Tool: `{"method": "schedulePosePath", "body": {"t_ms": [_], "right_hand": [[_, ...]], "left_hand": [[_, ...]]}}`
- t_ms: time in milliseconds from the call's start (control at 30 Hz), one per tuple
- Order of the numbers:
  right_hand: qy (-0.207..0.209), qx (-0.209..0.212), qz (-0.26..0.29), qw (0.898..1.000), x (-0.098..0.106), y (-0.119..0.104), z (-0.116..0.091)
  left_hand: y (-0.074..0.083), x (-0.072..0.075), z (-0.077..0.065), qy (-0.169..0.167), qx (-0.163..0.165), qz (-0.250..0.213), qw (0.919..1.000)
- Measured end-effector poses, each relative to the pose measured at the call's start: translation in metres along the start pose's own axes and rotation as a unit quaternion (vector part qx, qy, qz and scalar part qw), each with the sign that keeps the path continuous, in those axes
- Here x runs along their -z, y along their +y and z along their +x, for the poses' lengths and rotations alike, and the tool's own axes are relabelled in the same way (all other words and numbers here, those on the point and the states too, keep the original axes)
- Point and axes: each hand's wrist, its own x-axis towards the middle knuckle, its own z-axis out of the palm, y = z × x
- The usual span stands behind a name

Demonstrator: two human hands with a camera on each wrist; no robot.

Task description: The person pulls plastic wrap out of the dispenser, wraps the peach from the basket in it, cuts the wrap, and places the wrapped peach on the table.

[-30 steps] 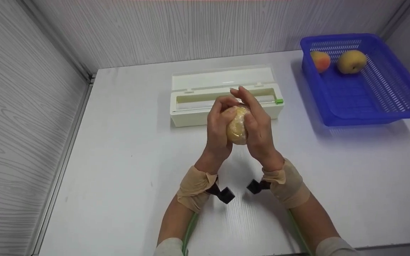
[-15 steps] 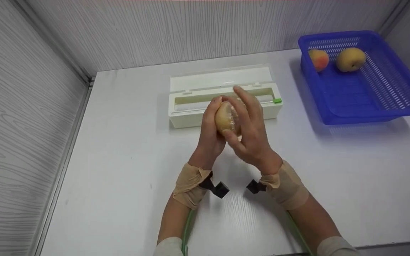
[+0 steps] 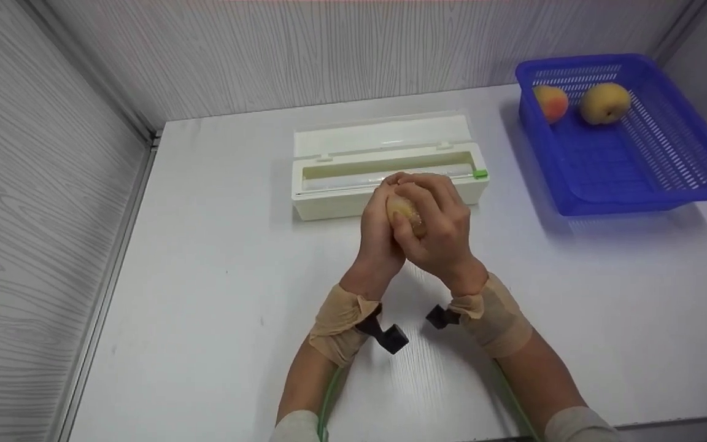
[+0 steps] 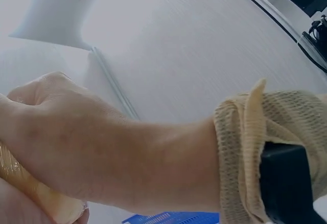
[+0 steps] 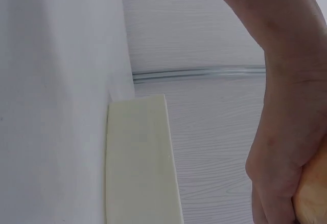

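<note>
Between both hands, above the table, is a round yellow fruit (image 3: pixel 413 216) wrapped in shiny clear film. My left hand (image 3: pixel 379 233) cups it from the left, fingers curled over its far side. From the right my right hand (image 3: pixel 445 230) grips it, thumb on the near face and fingers bent over the top. Most of the fruit is hidden by the fingers. Part of the wrapped fruit (image 4: pixel 59 206) also shows under the left hand in the left wrist view. Just behind the hands stands a white cling film dispenser (image 3: pixel 329 209), lid (image 3: pixel 378 132) raised, a roll (image 3: pixel 338 182) inside.
At the right a blue plastic basket (image 3: pixel 559 175) holds a red-blushed yellow fruit (image 3: pixel 552 104) and a plain yellow fruit (image 3: pixel 605 103). A green slider (image 3: pixel 480 174) sits at the dispenser's right end. Wood-grained panels (image 3: pixel 329 55) enclose the white table (image 3: pixel 218 307) at the back and sides.
The fruit has been turned in the hands. My right hand first loosened and shifted its fingers, then closed further round it. The hands swung slightly left, then back right.
</note>
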Motion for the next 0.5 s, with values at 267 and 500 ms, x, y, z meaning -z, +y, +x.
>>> {"method": "schedulePosePath", "body": {"t_ms": [267, 500], "right_hand": [[-0.117, -0.233, 0.128, 0.957, 0.009, 0.023, -0.005], [-0.125, -0.477, 0.331, 0.804, 0.033, 0.034, 0.008]], "left_hand": [[0.001, 0.021, 0.011, -0.006, 0.057, 0.156, 0.9861], [0.019, 0.035, 0.009, -0.166, -0.005, 0.454, 0.8752]]}}
